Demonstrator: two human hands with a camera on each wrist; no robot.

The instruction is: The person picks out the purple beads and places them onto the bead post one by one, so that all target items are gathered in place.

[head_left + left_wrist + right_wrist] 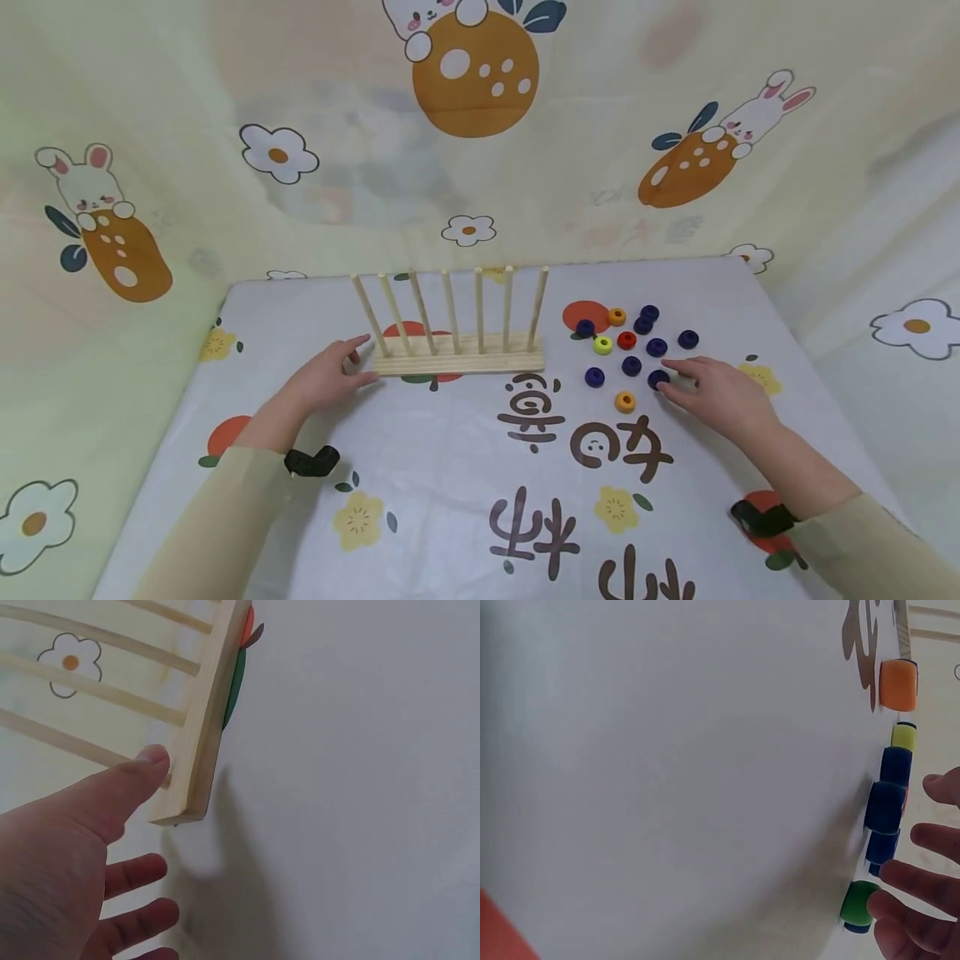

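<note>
My left hand (330, 377) is at the left end of a wooden rack (457, 365) whose base carries a row of upright pegs. Its thumb and fingers are spread, with the thumb (124, 784) overlapping the end peg in the left wrist view. On the right, my right hand (723, 398) reaches in among small round beads, thumb and forefinger parted around a dark blue bead (658, 380). The right wrist view shows those fingers (922, 885) loosely spread, with a green bead (860, 902) and a blue bead (885, 808) beside them.
More dark blue beads surround a red bead (626, 340), a yellow-green bead (602, 345) and two orange ones, the nearer orange bead (625, 402) toward the front. A printed white cloth (435, 467) covers the table. Behind it hangs a patterned curtain (360, 217).
</note>
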